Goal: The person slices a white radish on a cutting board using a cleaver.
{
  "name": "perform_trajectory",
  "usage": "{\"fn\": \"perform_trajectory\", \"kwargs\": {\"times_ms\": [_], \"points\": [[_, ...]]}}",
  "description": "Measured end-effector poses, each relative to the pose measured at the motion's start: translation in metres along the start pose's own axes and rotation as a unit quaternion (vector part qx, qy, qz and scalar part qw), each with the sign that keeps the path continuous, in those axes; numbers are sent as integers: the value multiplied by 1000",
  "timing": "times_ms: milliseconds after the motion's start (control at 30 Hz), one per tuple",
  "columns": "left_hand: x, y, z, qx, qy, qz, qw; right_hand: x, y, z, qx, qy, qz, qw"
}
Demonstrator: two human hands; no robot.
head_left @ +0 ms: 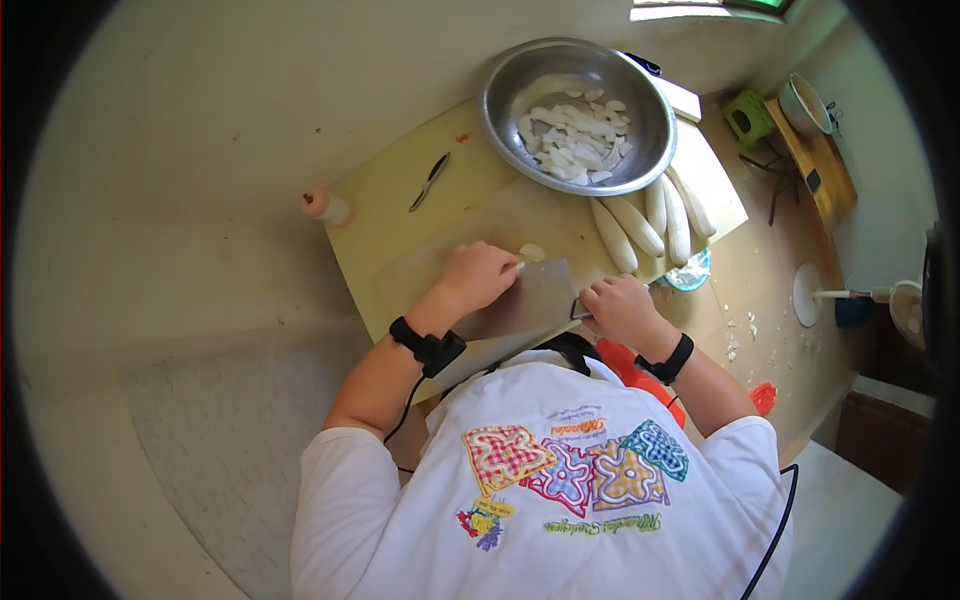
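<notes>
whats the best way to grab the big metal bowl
Probably grip the metal bowl by its rim, at left and right, since it is wide and round. Come from above, clear of the long pale vegetables crowding its near right edge.

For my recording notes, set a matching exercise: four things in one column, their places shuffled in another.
1. Cleaver
2. Heap of white slices
3. Long white vegetables
4. Pink-topped bottle

A. Inside the metal basin
B. At the table's left corner
C. In the right hand
D. On the table, beside the basin

Pairs: 1-C, 2-A, 3-D, 4-B
</notes>
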State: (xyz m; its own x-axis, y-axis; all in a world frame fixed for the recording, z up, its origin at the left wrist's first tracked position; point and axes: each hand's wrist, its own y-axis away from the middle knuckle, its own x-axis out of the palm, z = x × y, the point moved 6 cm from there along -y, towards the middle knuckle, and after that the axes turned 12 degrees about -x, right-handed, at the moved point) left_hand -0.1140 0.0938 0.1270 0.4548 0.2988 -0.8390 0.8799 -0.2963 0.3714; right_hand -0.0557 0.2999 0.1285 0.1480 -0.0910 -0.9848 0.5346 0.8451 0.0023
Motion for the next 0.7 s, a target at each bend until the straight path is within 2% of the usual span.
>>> {"fn": "perform_trajectory", "kwargs": {"times_ms": [67, 100, 167, 233, 300, 333, 433, 467, 533, 600, 667, 700], "points": [[10, -13, 14, -33, 138, -23, 990, 0, 7, -5, 11, -6, 4, 1000], [17, -20, 19, -31, 137, -16, 990, 0, 12, -6, 16, -9, 8, 1000], [16, -38, 44, -90, 261, -80, 958, 2, 23, -11, 33, -21, -7, 999], [24, -55, 62, -100, 261, -74, 957, 2, 36, -16, 49, -31, -24, 998], [36, -72, 81, -111, 261, -70, 956, 4, 56, -27, 123, -75, -3, 990], [46, -80, 88, -106, 248, -41, 962, 9, 68, -28, 128, -76, -4, 989], [73, -97, 98, -103, 229, 9, 968, 17, 110, -42, 239, -136, -53, 960], [84, -102, 98, -105, 225, 33, 968, 18, 120, -44, 244, -137, -52, 959], [104, -113, 90, -93, 238, 64, 965, 15, 145, -47, 319, -192, -83, 924], [123, -124, 80, -79, 255, 99, 959, 16, 158, -55, 349, -234, -81, 904], [133, -132, 73, -92, 240, 65, 964, 19, 165, -59, 375, -331, -121, 857], [138, -132, 68, -92, 247, 77, 962, 18, 166, -59, 384, -332, -111, 855]]}}
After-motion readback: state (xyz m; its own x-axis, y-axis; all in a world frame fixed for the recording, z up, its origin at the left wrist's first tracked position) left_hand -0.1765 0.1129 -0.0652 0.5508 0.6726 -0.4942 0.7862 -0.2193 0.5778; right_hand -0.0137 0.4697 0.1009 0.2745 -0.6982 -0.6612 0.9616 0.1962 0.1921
